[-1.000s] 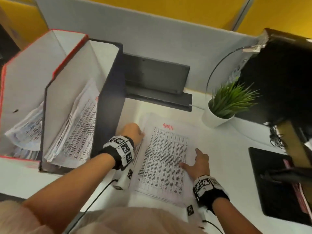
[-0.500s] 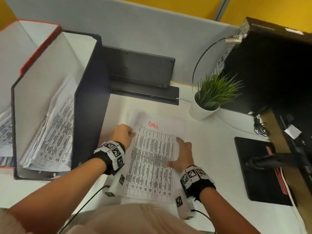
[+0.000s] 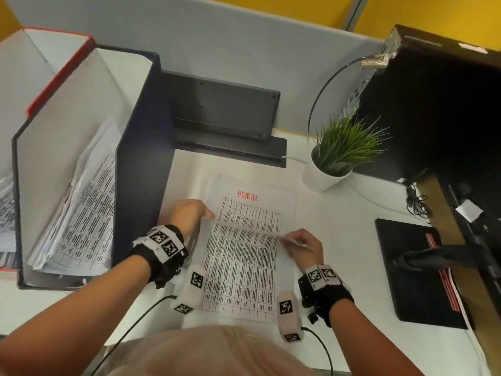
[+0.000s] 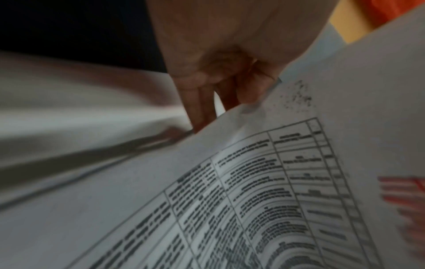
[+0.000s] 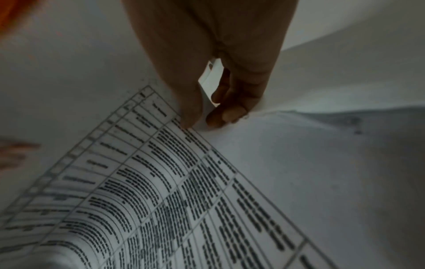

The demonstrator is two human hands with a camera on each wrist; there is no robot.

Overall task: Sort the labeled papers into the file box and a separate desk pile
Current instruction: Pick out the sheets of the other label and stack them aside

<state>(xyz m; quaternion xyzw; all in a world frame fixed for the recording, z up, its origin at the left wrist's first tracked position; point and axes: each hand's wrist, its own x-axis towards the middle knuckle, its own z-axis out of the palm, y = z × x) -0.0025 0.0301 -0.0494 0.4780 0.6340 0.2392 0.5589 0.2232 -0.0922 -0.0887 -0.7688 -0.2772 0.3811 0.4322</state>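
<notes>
Left grip: left hand [image 3: 189,215] pinches the top sheet [image 3: 241,270] by its left edge, thumb on top.
Right grip: right hand [image 3: 303,246] pinches the sheet's right edge.
Sheet: far end raised off the paper pile [image 3: 287,202], marked "ADMIN", on the white bench [image 3: 349,234].
File box [image 3: 141,164]: left of the pile, holding printed papers.

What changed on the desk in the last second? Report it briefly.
Both hands went from resting on the pile to pinching the top sheet: the left hand at its left edge, the right hand at its right edge. Its far end has been lifted toward the person, uncovering the sheet marked ADMIN. The file boxes and potted plant stayed put.
</notes>
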